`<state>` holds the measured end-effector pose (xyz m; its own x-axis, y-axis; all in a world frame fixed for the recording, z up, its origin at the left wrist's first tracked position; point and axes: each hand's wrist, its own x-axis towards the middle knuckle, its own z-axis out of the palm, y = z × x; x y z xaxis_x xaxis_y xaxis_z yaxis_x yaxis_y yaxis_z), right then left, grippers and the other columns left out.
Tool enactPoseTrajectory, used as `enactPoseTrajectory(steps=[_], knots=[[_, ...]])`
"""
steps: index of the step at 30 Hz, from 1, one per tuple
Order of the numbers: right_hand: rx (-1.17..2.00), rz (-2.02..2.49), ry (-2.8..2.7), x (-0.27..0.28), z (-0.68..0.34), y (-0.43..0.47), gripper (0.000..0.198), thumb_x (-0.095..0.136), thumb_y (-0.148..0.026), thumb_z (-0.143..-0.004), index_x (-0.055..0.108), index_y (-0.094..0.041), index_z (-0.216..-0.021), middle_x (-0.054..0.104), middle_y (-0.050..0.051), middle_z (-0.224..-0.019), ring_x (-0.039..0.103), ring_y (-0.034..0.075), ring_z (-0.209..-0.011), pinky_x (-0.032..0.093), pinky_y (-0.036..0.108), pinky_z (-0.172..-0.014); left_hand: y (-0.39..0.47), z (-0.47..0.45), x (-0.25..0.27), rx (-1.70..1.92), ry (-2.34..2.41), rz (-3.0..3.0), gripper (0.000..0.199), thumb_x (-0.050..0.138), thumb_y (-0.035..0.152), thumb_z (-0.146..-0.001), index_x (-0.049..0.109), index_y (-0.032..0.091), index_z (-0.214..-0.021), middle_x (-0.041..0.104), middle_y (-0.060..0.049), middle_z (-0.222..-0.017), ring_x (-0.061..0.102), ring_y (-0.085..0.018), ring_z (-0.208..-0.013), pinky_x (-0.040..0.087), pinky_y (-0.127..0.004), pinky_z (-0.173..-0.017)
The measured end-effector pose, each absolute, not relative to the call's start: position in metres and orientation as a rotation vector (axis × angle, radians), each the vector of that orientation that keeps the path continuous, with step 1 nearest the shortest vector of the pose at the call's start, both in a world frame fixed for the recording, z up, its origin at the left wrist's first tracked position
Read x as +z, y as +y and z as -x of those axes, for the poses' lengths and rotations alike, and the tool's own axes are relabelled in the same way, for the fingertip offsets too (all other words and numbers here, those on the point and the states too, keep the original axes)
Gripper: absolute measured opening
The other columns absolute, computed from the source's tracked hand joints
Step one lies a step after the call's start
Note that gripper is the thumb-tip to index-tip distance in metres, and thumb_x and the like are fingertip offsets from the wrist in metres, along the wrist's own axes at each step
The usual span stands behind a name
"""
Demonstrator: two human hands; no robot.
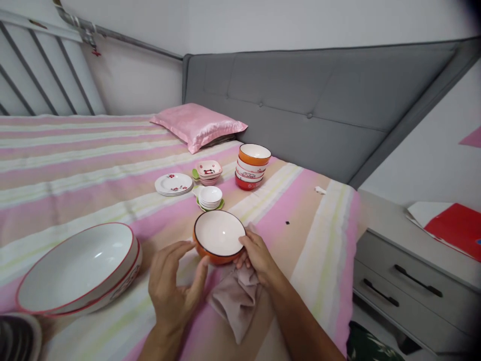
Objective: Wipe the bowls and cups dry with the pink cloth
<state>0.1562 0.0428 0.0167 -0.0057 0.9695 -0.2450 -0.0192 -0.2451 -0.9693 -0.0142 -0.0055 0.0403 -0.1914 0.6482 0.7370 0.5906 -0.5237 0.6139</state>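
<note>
An orange bowl (220, 233) with a white inside and a dark rim is tilted toward me above the bed. My right hand (259, 255) grips its right edge, thumb on the rim. Under the bowl, a greyish-pink cloth (238, 296) hangs from the fingers of that same hand. My left hand (176, 281) is at the bowl's left side, thumb and fingers spread apart, tips close to the bowl; whether they touch it I cannot tell. Just beyond the bowl stand stacked small white dishes (210, 195) on a green-edged dish.
Large red-rimmed bowls (78, 265) lie at left. Farther back are flowered plates (173, 183), pink square dishes (209, 169) and a bowl stack (249, 173). A pink pillow (199, 123) lies near the grey headboard (293, 100). A drawer cabinet (409, 281) stands at right.
</note>
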Motion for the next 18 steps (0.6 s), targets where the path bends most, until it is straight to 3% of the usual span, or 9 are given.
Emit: enactPoseTrajectory(steps=[8,11,18], knots=[[1.163,1.326,-0.922,0.080,-0.176,0.073,0.008,0.045,-0.025,-0.075,0.049,-0.018,-0.072,0.056,-0.002,-0.041,0.049,0.010,-0.032,0.022,0.015,-0.031,0.009,0.021,0.020,1.743,1.581,-2.051,0.010,0.061,0.023,-0.083,0.059,0.018,-0.092,0.063,-0.005,-0.089,0.059,-0.021,-0.086,0.045,-0.033,-0.077],[0.996,1.298,-0.951,0.108,-0.188,0.094,0.003,0.045,-0.021,-0.075,0.048,-0.019,-0.077,0.057,-0.003,-0.042,0.052,0.011,-0.035,0.028,0.015,-0.033,0.010,0.021,0.015,1.654,1.566,-2.055,0.009,0.061,0.026,-0.084,0.060,0.018,-0.089,0.062,-0.005,-0.089,0.058,-0.020,-0.086,0.045,-0.032,-0.077],[0.711,1.379,-0.944,0.152,-0.216,0.160,0.015,0.042,-0.018,-0.082,0.045,-0.018,-0.097,0.054,-0.005,-0.045,0.058,0.015,-0.041,0.034,0.017,-0.034,0.009,0.021,0.011,1.533,1.619,-2.015,0.013,0.060,0.032,-0.084,0.060,0.019,-0.085,0.061,-0.005,-0.088,0.057,-0.019,-0.085,0.047,-0.029,-0.071]])
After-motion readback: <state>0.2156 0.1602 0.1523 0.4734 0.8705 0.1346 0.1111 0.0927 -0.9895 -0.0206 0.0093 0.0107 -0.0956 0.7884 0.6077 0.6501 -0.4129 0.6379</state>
